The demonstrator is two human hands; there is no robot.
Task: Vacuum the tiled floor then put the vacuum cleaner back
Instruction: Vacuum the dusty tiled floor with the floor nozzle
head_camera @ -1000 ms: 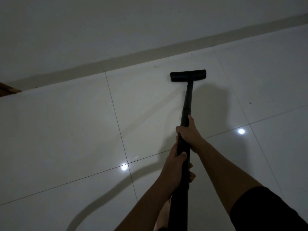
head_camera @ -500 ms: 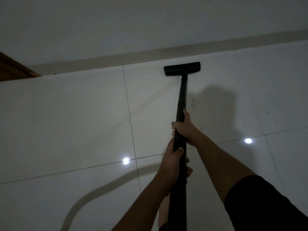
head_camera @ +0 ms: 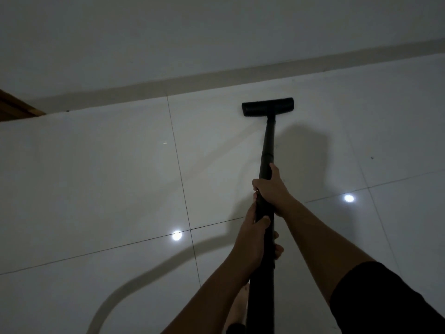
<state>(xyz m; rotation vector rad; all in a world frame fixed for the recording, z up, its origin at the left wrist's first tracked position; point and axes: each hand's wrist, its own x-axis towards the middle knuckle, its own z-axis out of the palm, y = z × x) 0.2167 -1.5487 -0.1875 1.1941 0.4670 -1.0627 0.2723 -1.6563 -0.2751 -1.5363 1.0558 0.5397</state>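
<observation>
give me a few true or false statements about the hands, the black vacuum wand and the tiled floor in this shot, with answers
1. Both hands grip the black vacuum wand. True: the right hand sits further down the wand, the left hand nearer the body.
2. The black floor nozzle is lifted well off the floor. False: it rests on the glossy white tiled floor.
3. The nozzle lies close to the beige skirting strip along the wall. True.
4. The right arm is bare to the shoulder. False: a black sleeve covers the upper arm.
5. The floor is matt and shows no reflections. False: two bright light spots reflect in it.
</observation>
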